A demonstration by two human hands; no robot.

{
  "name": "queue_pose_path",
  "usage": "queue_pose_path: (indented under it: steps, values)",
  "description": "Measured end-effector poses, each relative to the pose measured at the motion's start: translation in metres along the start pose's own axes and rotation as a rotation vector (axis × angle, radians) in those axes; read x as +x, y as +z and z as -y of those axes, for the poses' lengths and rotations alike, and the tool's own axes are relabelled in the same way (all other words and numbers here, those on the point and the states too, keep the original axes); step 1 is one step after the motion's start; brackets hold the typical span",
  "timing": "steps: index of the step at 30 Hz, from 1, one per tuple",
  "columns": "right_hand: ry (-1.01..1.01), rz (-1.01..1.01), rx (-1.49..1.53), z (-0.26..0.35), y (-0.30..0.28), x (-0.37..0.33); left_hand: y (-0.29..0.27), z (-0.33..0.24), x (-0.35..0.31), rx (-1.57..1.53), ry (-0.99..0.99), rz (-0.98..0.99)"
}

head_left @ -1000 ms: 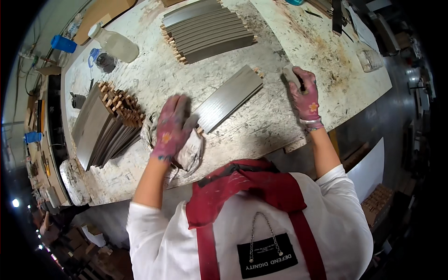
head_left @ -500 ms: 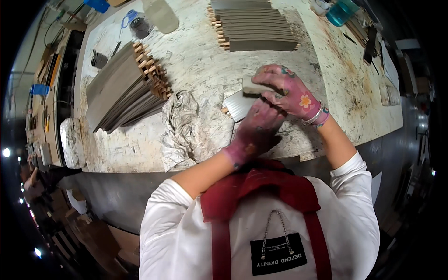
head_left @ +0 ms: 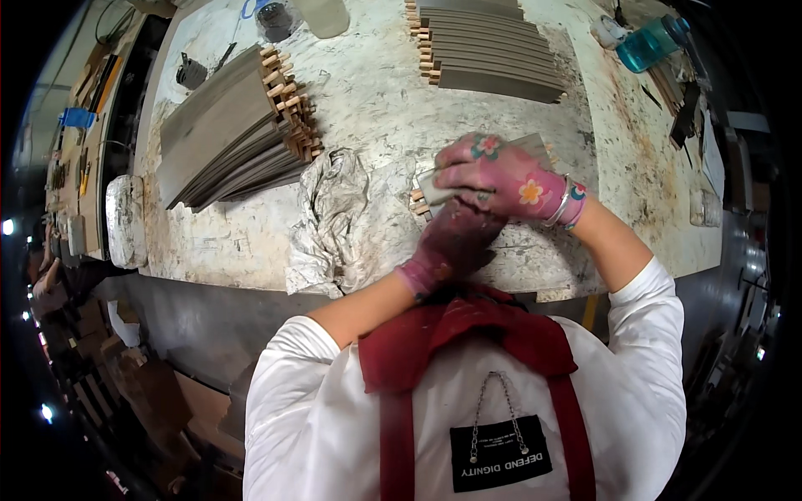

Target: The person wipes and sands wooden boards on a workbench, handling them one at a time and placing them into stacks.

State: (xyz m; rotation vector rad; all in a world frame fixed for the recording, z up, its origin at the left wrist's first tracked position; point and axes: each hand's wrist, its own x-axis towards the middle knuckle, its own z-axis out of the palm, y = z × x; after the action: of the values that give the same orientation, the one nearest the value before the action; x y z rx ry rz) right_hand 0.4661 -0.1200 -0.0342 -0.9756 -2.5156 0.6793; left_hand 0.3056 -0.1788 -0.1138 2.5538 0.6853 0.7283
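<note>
My right hand, in a pink flowered glove, is closed over a pale block that lies against a thin grey panel. Light wooden pegs stick out at the panel's left end, and more show at its right end. Just below, my left hand, in a darker, stained pink glove, is curled at the panel's near side, partly covered by my right hand. Its fingertips are hidden. To the left lies a crumpled, smeared cloth.
A fanned stack of grey panels with peg ends lies on the stained table at left. Another panel stack is at the back. A teal bottle lies back right, a dark jar back left, and a white-wrapped block at the left edge.
My right hand has slid left along the panel with the pale block, uncovering the panel's right end. My left hand stays at the near side. The whole view has shifted slightly.
</note>
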Motion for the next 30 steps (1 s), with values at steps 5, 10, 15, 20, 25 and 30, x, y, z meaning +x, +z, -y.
queue_pose_path:
  steps: [5, 10, 15, 20, 25, 30]
  values:
    - [-0.166, 0.218, -0.04, 0.002, 0.013, 0.012, 0.011, -0.004, -0.015, -0.077, -0.078, 0.035]
    - [-0.205, 0.16, -0.186, -0.011, 0.018, 0.021, 0.019, 0.0, -0.017, -0.005, -0.024, 0.012]
    - [-0.109, -0.146, -0.285, -0.037, 0.013, 0.031, 0.022, 0.004, -0.012, 0.156, 0.083, -0.055]
    - [0.05, -0.26, -0.094, -0.014, -0.004, -0.003, 0.0, 0.006, -0.008, 0.246, 0.15, 0.129]
    - [0.234, -0.523, -0.065, -0.004, 0.006, -0.054, -0.081, 0.05, 0.009, -0.01, -0.221, -0.194]
    - [0.042, -0.279, -0.132, 0.03, 0.048, -0.036, -0.052, 0.098, 0.015, -0.157, -0.213, 0.117]
